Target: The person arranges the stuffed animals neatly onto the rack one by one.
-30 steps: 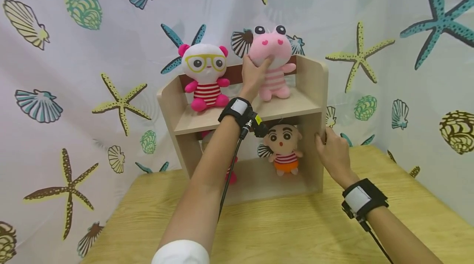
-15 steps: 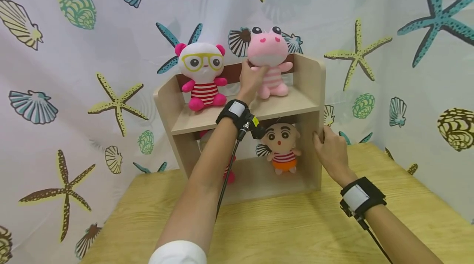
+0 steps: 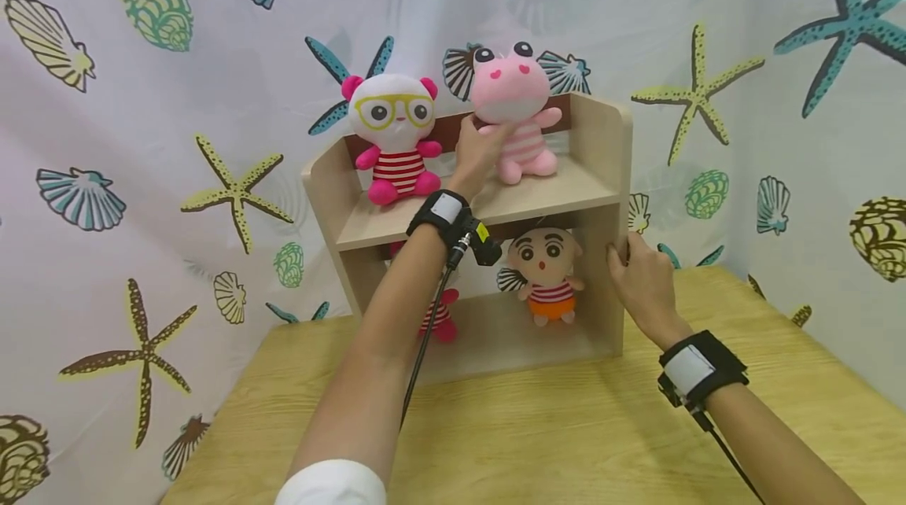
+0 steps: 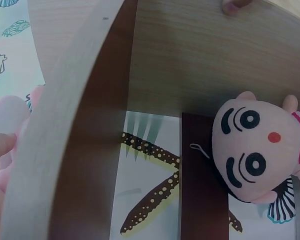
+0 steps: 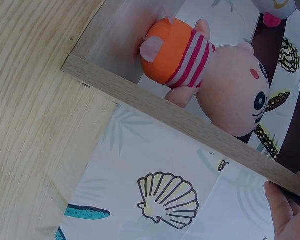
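A pink hippo plush toy (image 3: 511, 84) sits upright on the upper level of a wooden shelf (image 3: 559, 194), its head leaning left. My left hand (image 3: 477, 155) grips it at its left side, thumb across the front below the chin. In the left wrist view, the shelf board covers most of this hand and toy. My right hand (image 3: 642, 285) grips the front edge of the shelf's right side panel; its fingers (image 5: 280, 207) show at that edge in the right wrist view. A panda plush toy (image 3: 395, 123) with yellow glasses sits at the upper left.
On the lower level, a boy-shaped plush doll (image 3: 548, 269) in orange shorts leans at the right. Another pink plush toy (image 3: 443, 320) is partly hidden behind my left forearm. The shelf stands on a wooden table (image 3: 531, 434) before a shell-patterned curtain (image 3: 233, 96).
My left hand has slid down from the hippo toy's mouth to its side under the chin. The toy's head has tilted left. The right hand keeps its hold on the shelf panel.
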`<move>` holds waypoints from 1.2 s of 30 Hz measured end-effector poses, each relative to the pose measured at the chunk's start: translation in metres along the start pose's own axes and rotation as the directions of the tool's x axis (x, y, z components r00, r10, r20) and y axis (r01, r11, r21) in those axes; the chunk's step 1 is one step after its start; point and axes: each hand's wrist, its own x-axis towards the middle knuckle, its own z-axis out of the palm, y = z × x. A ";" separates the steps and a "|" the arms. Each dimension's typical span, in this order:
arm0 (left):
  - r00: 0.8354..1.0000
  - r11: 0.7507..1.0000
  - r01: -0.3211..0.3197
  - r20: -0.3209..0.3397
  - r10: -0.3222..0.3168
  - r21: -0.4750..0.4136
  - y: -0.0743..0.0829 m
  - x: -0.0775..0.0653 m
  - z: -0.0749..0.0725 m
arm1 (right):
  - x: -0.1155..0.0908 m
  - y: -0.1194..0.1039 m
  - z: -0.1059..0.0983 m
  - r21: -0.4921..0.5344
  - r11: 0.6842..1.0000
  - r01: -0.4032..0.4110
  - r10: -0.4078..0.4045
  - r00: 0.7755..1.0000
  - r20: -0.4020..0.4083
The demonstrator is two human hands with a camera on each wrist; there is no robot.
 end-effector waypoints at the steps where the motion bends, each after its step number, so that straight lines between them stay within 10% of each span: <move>1: 1.000 1.000 0.001 -0.007 -0.001 -0.002 -0.002 0.001 -0.001 | 0.000 0.000 0.000 0.000 1.000 -0.001 0.001 1.000 0.001; 5: 1.000 1.000 0.005 -0.005 -0.005 0.014 -0.011 0.008 -0.007 | 0.000 -0.002 0.000 0.004 1.000 -0.009 0.009 1.000 0.002; 12: 0.974 0.954 0.146 -0.205 -0.093 0.262 -0.015 0.012 -0.016 | -0.003 -0.007 -0.001 -0.004 1.000 -0.002 0.002 1.000 -0.019; 36: 0.982 0.880 0.189 -0.080 -0.171 0.435 0.017 -0.056 -0.044 | -0.005 -0.013 -0.003 -0.014 1.000 0.003 -0.003 1.000 -0.013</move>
